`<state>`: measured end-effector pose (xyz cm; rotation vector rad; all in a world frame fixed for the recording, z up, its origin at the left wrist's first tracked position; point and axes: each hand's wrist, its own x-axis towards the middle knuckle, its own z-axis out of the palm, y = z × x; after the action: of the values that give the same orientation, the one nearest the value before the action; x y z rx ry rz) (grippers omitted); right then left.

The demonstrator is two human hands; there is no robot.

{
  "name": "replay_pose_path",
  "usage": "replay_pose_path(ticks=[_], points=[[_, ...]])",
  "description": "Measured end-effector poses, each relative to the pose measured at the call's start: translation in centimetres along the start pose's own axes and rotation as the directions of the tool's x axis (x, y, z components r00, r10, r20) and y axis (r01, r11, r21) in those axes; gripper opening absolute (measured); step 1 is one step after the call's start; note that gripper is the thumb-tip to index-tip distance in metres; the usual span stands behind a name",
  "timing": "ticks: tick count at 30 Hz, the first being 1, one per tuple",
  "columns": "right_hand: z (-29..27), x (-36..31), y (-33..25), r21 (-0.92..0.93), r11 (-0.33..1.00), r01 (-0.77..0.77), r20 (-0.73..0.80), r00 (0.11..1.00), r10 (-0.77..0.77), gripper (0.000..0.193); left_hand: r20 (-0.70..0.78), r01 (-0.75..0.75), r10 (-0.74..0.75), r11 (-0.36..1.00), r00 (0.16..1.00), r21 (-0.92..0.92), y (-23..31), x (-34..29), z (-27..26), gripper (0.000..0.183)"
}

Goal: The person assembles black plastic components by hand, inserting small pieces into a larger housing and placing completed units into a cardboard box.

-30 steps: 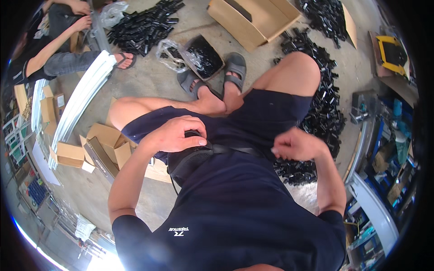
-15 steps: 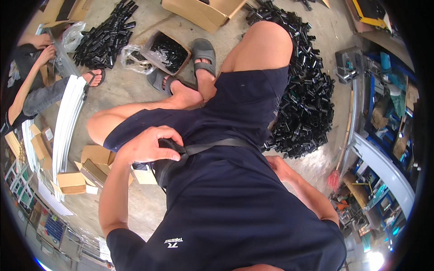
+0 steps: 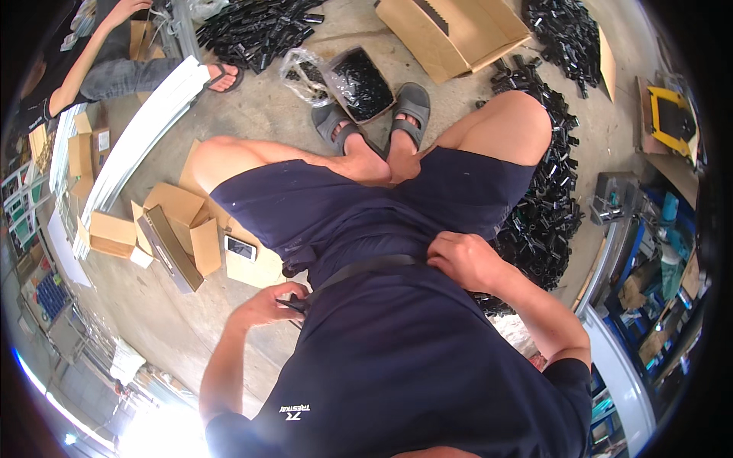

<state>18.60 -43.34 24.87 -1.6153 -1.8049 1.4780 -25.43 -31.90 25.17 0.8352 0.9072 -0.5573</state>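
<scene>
Around my waist runs a dark grey strap [image 3: 366, 269] over a navy shirt. My left hand [image 3: 266, 305] is at my left side, its thumb and fingers closed on a small black piece [image 3: 293, 304] by the strap; its kind is unclear. At the front right of my waist, my right hand [image 3: 463, 258] is curled over the strap's right end, with the fingertips partly hidden against the cloth.
Black plastic parts [image 3: 546, 221] lie heaped by my right knee. Ahead are an open carton [image 3: 450, 38] and a box of small black pieces [image 3: 360, 84]. Cartons [image 3: 179, 214], a phone [image 3: 240, 247] and white profiles [image 3: 145, 137] lie left, near another person [image 3: 84, 69].
My left hand has moved from the front of my waist back to my left side. The right hand has come from beside my right hip onto the strap in front. The view has shifted.
</scene>
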Motion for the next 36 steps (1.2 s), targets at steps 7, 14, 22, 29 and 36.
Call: replay_pose_path(ticks=[7,14,22,29,36], points=[[2.6,9.7,-3.9,0.075,0.976,0.202,-0.045,0.979,-0.199,0.016,0.003,0.026,-0.026,0.973,1.0,-0.228,-9.1,3.3,6.2,0.062],[0.4,12.7,-4.4,0.068,0.97,0.235,-0.065,0.971,-0.231,0.017,-0.059,-0.055,0.073,0.964,0.996,0.26,-6.8,3.7,3.6,0.088],[-7.3,19.3,0.2,0.06,0.997,0.051,-0.273,0.962,-0.033,0.013,-0.851,-0.272,0.525,0.824,0.038,0.496,14.2,0.1,-13.1,0.019],[-7.5,28.1,9.2,-0.071,0.959,-0.275,-0.343,0.909,0.236,0.023,-0.449,-0.563,0.847,0.526,0.282,0.638,29.2,13.3,-14.5,0.022],[-1.9,32.4,16.4,-0.268,0.886,-0.378,-0.21,0.921,0.329,0.028,-0.719,-0.664,0.657,0.645,0.229,0.378,27.2,29.0,-21.0,0.024]])
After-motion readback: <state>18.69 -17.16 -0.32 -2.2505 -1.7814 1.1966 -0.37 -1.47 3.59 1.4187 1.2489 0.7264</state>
